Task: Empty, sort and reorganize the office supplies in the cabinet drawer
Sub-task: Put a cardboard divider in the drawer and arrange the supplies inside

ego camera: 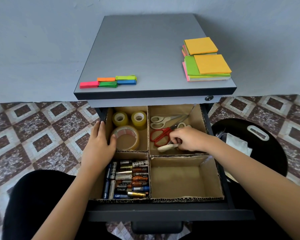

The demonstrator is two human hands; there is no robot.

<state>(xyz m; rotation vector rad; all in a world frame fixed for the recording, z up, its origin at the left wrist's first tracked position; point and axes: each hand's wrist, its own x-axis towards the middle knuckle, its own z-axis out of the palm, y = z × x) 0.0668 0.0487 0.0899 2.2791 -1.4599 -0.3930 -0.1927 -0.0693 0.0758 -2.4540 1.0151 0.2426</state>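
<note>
Our right grip (pixel 185 138) pinches what looks like cream scissors (pixel 166 147), sorting the two-o'clock compartment (pixel 196 118); left grip (pixel 98 144) lies flat, steadying the drawer wall (pixel 108 122).

On the cabinet's worktop (pixel 145 54), page flags (pixel 107 82) lie at the front left. Two stacks of sticky notes (pixel 206 64) sit at the right, one behind the other. Below, the drawer (pixel 163 213) stands open toward me, split by a cardboard divider (pixel 148 135). Tape rolls (pixel 126 137) are back-left, scissors (pixel 160 134) back-right and batteries (pixel 128 181) front-left. My left hand (pixel 98 144) lies on the drawer's left wall beside the tape rolls. My right hand (pixel 189 139) is among the scissors, fingers (pixel 176 140) curled on one pair. A bin (pixel 267 148) sits on the floor (pixel 42 132) to the right.
</note>
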